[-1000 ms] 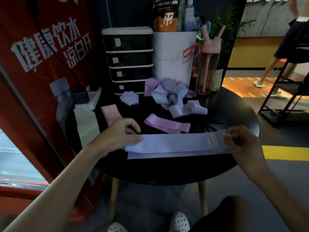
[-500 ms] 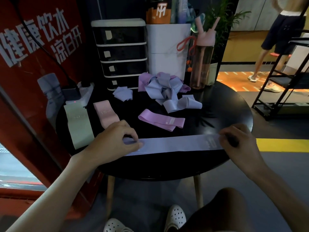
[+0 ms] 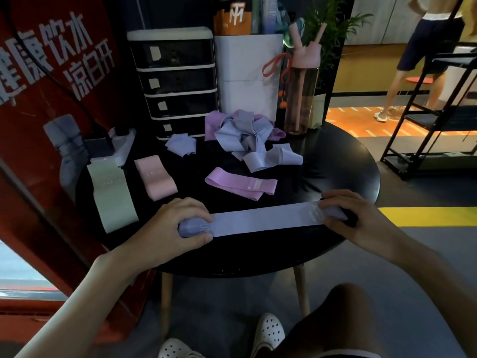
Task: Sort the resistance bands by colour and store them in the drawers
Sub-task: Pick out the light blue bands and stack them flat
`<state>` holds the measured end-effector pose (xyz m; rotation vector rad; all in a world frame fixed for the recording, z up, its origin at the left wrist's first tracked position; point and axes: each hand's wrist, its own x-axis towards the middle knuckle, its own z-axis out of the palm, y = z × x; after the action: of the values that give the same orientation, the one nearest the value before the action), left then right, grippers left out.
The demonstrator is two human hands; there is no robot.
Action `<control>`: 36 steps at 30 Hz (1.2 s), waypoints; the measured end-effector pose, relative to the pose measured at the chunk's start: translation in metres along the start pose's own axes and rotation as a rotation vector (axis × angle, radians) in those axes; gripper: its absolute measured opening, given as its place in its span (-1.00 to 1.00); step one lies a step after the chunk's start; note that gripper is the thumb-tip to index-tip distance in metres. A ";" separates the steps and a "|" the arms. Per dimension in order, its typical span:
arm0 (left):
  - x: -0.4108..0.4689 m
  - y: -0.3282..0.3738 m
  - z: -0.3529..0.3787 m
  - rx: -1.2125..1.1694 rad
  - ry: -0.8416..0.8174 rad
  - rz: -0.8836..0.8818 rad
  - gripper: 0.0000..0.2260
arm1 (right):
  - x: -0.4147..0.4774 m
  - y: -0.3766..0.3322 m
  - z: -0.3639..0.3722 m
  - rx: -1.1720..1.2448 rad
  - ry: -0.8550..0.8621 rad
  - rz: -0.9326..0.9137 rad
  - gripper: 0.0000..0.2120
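Both ends of the lavender band (image 3: 263, 219) have been gathered up since a second ago. Then its two layers lay offset and flat under the fingertips; now the layers are squared on top of each other, and each end is bunched inside a hand.

The left hand (image 3: 180, 223) curls fingers over and thumb under the end at 9 o'clock, which humps up slightly. The right hand (image 3: 361, 218) closes round the end at 3 o'clock in the same way.

The band lies along the near edge of the round table (image 3: 343, 161) at 6 o'clock. Its long axis runs 9 to 3, with the right end a touch farther away.

That axis decides the next move. A fold or a roll would bring one end across to the other, and neither hand is nearer the middle.

The drawer unit (image 3: 178, 81) stands at 11 o'clock, closer to the left hand, so that hand looks better placed to carry the band there.

Between band and drawers lie a green band (image 3: 111, 195), a pink band (image 3: 154, 177) and a purple band (image 3: 240, 186). A heap of bands (image 3: 245, 133) sits at 12 o'clock, unsorted.
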<state>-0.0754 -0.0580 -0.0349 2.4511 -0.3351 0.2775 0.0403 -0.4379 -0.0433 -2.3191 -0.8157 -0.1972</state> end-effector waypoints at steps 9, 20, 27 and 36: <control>-0.001 -0.004 0.004 0.024 0.017 0.025 -0.69 | 0.003 0.002 -0.004 -0.032 -0.056 0.001 -0.70; 0.026 0.019 0.000 0.077 0.128 0.088 -0.82 | 0.026 -0.010 -0.003 -0.150 -0.034 0.055 -0.74; 0.134 0.056 0.014 0.150 0.071 0.050 -0.97 | 0.068 -0.012 0.019 -0.166 0.060 0.152 -0.83; 0.229 0.047 0.065 0.208 0.114 -0.012 -0.84 | 0.068 -0.007 0.026 -0.288 -0.010 0.165 -0.75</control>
<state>0.1343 -0.1733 0.0058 2.6262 -0.2533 0.4656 0.0883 -0.3834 -0.0367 -2.6456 -0.6299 -0.2451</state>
